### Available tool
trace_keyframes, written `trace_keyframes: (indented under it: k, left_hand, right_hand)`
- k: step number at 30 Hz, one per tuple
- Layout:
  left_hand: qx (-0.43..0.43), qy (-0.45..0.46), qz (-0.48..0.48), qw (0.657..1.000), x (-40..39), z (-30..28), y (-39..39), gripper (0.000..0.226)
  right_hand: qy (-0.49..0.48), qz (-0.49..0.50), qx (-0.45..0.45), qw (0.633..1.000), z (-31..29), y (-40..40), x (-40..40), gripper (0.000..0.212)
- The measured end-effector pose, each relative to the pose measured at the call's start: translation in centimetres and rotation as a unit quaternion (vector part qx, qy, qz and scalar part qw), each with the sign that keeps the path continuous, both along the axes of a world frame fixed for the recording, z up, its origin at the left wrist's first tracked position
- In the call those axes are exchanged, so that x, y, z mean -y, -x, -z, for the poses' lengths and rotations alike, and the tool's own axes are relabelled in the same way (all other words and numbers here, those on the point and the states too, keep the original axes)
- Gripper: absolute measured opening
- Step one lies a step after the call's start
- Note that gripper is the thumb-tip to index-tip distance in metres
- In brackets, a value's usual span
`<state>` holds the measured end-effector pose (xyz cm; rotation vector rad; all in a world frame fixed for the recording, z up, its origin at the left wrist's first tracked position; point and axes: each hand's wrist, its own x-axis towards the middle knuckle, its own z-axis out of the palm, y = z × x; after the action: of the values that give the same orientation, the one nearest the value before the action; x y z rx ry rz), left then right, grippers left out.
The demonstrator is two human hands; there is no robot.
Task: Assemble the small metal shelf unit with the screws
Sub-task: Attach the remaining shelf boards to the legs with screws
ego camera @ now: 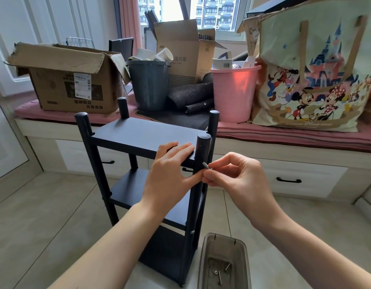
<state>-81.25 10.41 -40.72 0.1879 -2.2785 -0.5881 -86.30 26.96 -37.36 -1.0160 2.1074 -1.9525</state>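
A small black metal shelf unit (138,138) with three shelves and four round posts stands on the tiled floor in front of me. My left hand (170,176) rests on the top shelf's near edge, fingers straight on top, thumb against the near right post (198,184). My right hand (236,174) pinches a silver screw (206,165), whose tip points at that post just below the top shelf. Lower on the same post sits a fitted screw (192,232).
A clear plastic box (224,261) holding a few loose screws lies on the floor at the lower right. Behind the shelf runs a window bench with drawers, crowded with cardboard boxes (72,80), a grey bucket (149,84), a pink bucket (234,90) and a large cartoon bag (313,76).
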Motion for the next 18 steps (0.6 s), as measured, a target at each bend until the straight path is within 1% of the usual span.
trace_keyframes:
  k: [18]
  left_hand:
    - [-0.006, 0.004, 0.002, 1.000, 0.01, 0.09, -0.03, 0.065]
  right_hand:
    - [-0.009, 0.011, -0.028, 1.000, -0.02, 0.21, 0.46, 0.011]
